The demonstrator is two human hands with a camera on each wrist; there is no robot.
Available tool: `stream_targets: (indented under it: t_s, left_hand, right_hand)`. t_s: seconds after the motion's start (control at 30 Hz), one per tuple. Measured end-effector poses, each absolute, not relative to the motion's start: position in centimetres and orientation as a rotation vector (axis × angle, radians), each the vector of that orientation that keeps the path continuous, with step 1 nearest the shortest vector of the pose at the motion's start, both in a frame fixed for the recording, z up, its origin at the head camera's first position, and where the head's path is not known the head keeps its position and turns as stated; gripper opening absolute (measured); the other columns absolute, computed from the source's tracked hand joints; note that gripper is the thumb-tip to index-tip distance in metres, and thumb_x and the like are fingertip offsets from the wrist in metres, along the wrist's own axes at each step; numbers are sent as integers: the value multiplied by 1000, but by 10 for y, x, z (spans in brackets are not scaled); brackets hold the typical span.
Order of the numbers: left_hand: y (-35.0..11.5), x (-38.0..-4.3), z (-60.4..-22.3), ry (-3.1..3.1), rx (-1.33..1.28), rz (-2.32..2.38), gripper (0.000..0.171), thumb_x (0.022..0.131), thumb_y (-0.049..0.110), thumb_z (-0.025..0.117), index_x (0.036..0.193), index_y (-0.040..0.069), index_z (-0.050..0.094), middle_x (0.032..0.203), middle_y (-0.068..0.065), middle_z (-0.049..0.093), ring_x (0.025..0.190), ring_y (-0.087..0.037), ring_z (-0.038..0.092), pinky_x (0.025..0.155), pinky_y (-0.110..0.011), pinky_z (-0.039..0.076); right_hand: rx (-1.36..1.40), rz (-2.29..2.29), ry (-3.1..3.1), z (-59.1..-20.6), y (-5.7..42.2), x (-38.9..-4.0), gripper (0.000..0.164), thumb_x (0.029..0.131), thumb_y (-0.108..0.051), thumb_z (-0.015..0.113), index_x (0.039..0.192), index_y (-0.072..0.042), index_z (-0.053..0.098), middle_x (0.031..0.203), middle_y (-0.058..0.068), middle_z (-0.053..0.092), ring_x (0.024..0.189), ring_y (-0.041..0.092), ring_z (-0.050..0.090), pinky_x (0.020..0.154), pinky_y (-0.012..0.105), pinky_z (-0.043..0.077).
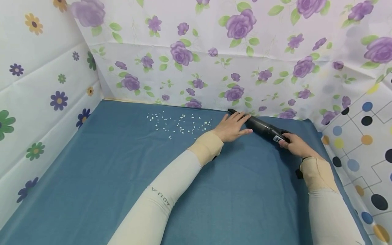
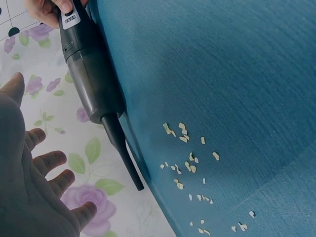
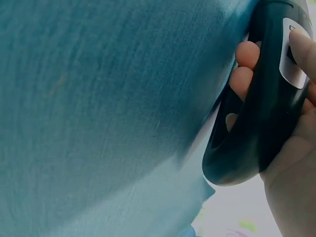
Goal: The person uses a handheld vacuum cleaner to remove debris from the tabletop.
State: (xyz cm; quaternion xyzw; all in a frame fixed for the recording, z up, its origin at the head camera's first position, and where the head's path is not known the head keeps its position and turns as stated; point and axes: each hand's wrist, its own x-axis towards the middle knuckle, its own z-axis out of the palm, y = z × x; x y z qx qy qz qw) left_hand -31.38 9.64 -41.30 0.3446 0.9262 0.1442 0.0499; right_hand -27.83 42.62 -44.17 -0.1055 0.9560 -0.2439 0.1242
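My right hand [image 1: 295,144] grips the handle of a black handheld vacuum cleaner [image 1: 263,127], its fingers through the handle loop and the thumb [image 3: 302,49] on the switch panel. The vacuum points left along the table's back edge, and its narrow nozzle [image 2: 123,153] shows whole in the left wrist view. My left hand [image 1: 231,127] is beside the vacuum's front part with fingers spread and nothing held; in the left wrist view a gap shows between them. Small pale crumbs [image 1: 182,124] lie scattered on the blue cloth, left of the left hand.
A blue cloth [image 1: 245,197] covers the table. Behind it hangs a white sheet with purple roses [image 1: 180,52]. A flowered sheet [image 1: 58,100] borders the left side, and a dotted one [image 1: 367,136] the right.
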Motion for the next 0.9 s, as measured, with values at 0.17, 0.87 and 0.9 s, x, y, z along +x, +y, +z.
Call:
stream_targets:
  t_s: [0.17,0.87,0.9]
  left_hand:
    - [97,-316,-414,2828,1052,436,74,108,62,35,169,25,14,174,-5,15,160,-23,12,128,-53,12]
    - [98,-321,-415,2863,990,367,82,107,62,39,169,16,10,174,-5,15,160,-24,12,129,-50,10]
    - [98,-321,-415,2866,982,369,83,107,62,40,169,15,10,174,-5,15,160,-24,12,129,-49,9]
  right_hand:
    - [-281,-728,2777,-438,425,-275,40,111,-19,51,130,16,54,101,23,69,83,27,56,72,40,44]
    - [-365,-786,2744,-403,409,-255,35,110,-20,53,130,9,57,101,16,68,84,27,53,73,37,41]
    - [-366,-786,2745,-402,408,-254,36,110,-20,53,131,9,57,101,15,68,85,27,53,73,38,41]
